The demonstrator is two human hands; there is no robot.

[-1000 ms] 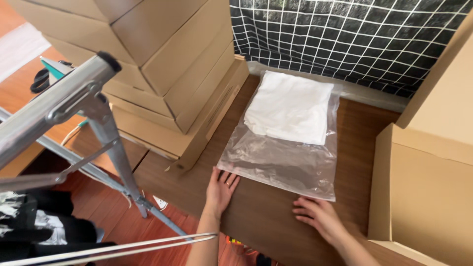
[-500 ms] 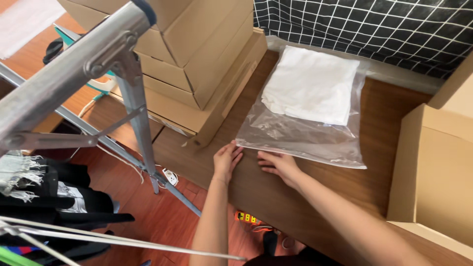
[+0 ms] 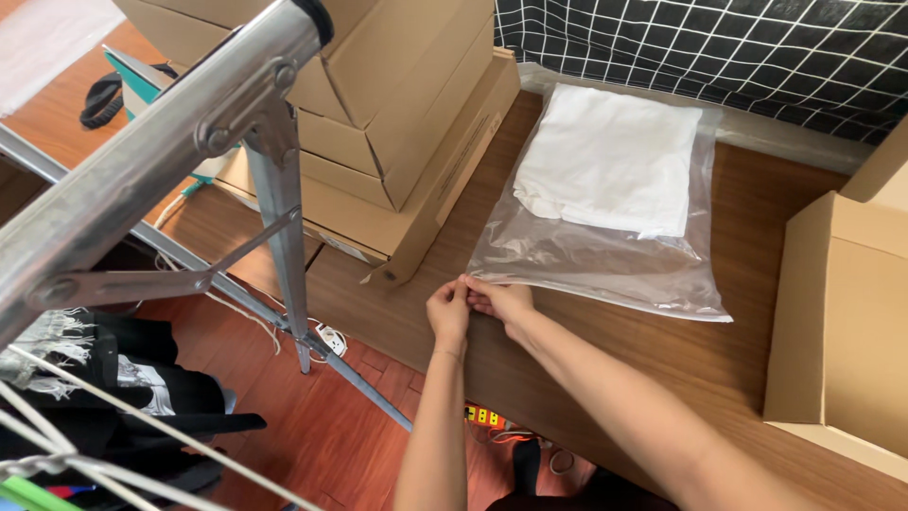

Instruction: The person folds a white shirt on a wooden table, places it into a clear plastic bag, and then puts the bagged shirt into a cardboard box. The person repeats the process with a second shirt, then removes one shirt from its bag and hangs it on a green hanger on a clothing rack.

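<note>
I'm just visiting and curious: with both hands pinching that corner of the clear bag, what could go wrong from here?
The left hand and right hand pinch the near-left corner of the clear plastic bag, which lies close to the wooden table's edge; a tug might slide it off. The folded white cloth inside could shift and bunch.

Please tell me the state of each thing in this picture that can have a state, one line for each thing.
Clear plastic bag: lying flat on the table, white cloth inside.
White cloth: folded.
Left hand: pinching the bag's near corner.
Right hand: pinching the same corner.
Cardboard box at right: open.
Stacked cardboard boxes: closed.
</note>
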